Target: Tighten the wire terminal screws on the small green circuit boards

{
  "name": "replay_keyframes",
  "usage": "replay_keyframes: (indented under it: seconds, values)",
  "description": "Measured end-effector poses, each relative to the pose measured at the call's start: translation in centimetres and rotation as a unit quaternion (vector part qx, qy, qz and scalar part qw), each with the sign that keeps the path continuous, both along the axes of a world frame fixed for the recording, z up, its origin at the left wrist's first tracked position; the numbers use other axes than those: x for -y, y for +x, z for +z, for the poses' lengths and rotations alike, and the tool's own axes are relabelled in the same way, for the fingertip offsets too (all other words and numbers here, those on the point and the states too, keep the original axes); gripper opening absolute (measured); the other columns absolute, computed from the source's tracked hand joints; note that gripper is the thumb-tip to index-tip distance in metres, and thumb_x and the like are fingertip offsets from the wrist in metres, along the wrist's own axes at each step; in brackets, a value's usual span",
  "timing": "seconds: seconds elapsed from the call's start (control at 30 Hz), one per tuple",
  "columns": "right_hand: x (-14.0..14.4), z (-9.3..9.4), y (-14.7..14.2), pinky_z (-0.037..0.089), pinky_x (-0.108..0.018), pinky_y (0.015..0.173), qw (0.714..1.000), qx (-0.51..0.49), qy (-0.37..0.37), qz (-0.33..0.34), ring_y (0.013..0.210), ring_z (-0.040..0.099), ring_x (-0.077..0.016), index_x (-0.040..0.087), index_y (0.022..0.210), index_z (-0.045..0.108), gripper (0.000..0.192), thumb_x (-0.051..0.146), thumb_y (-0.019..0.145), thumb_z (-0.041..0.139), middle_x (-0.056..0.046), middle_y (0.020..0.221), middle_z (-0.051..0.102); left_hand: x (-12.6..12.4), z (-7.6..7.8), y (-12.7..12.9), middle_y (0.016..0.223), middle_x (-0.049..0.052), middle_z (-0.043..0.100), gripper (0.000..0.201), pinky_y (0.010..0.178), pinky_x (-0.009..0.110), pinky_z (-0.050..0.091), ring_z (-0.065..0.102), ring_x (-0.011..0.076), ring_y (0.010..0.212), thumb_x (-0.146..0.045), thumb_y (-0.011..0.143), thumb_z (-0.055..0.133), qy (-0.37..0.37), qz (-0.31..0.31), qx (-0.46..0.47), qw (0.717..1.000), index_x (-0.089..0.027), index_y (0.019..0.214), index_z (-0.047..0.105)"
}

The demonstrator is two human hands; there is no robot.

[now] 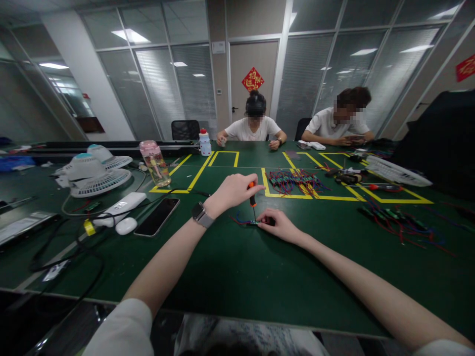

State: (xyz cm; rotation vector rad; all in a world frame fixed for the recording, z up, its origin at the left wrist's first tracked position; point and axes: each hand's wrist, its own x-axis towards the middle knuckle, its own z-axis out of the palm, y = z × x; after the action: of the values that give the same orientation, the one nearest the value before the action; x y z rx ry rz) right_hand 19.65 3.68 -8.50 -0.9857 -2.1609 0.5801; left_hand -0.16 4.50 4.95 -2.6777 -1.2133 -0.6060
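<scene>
My left hand (237,190) is closed round the orange and black handle of a screwdriver (253,199), which stands almost upright. Its thin shaft points down at a small green circuit board (254,223) with red and blue wires trailing to the left. The fingers of my right hand (279,225) pinch the right end of that board against the green table. Whether the screwdriver's tip touches the board is too small to tell. A grey watch is on my left wrist.
Past my hands lies a pile of wired circuit boards (297,182) inside yellow tape. More wired boards (397,221) lie on the right. Leftward are a phone (157,216), a pink-lidded bottle (155,163), white fans (97,177) and black cables (100,259). Two people sit opposite.
</scene>
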Motion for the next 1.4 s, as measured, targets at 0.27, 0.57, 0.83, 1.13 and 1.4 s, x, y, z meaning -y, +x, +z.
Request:
replay_keyframes:
  seconds: [0.27, 0.57, 0.83, 1.13, 1.4]
  values:
    - [-0.02, -0.04, 0.02, 0.043, -0.026, 0.062, 1.0, -0.003, -0.002, 0.003, 0.067, 0.055, -0.0148, 0.016, 0.087, 0.071, 0.01, 0.021, 0.081, 0.064, -0.002, 0.074, 0.059, 0.42, 0.26, -0.12, 0.086, 0.004, 0.065, 0.025, 0.061, 0.026, 0.037, 0.06, 0.0181, 0.074, -0.022, 0.092, 0.034, 0.022, -0.021, -0.002, 1.0, -0.019, 0.088, 0.058]
    - [0.09, 0.15, 0.08, 0.044, -0.028, 0.065, 1.0, 0.004, 0.002, 0.004, 0.068, 0.056, -0.0154, 0.017, 0.086, 0.07, 0.009, 0.023, 0.082, 0.064, -0.002, 0.075, 0.06, 0.43, -0.02, 0.3, 0.072, 0.004, 0.064, 0.037, 0.059, 0.026, 0.039, 0.062, 0.0198, 0.067, -0.044, 0.097, 0.033, 0.0, -0.001, -0.003, 1.0, -0.018, 0.089, 0.058]
    - [-0.03, 0.02, 0.08, 0.043, -0.027, 0.064, 1.0, 0.006, 0.008, 0.005, 0.067, 0.055, -0.0151, 0.017, 0.087, 0.071, 0.01, 0.02, 0.081, 0.063, -0.002, 0.075, 0.059, 0.47, -0.11, 0.46, 0.088, 0.004, 0.067, 0.024, 0.066, 0.026, 0.043, 0.064, 0.0181, 0.077, -0.028, 0.096, 0.033, 0.008, -0.031, 0.02, 0.999, -0.019, 0.102, 0.055]
    - [0.03, 0.16, 0.16, 0.044, -0.027, 0.064, 1.0, 0.006, 0.002, 0.011, 0.068, 0.056, -0.0151, 0.017, 0.089, 0.071, 0.011, 0.021, 0.081, 0.064, -0.003, 0.076, 0.061, 0.45, -0.18, 0.37, 0.079, 0.006, 0.066, 0.035, 0.062, 0.026, 0.042, 0.063, 0.0197, 0.071, -0.043, 0.096, 0.035, 0.024, 0.001, 0.0, 1.0, -0.017, 0.092, 0.058]
    - [-0.01, 0.14, 0.14, 0.044, -0.027, 0.063, 1.0, -0.001, -0.003, 0.009, 0.067, 0.056, -0.0151, 0.018, 0.085, 0.071, 0.009, 0.021, 0.081, 0.064, -0.002, 0.075, 0.061, 0.57, -0.19, 0.58, 0.09, 0.005, 0.068, 0.025, 0.067, 0.026, 0.044, 0.065, 0.0191, 0.079, -0.033, 0.096, 0.038, 0.016, -0.031, 0.025, 0.999, -0.019, 0.108, 0.055]
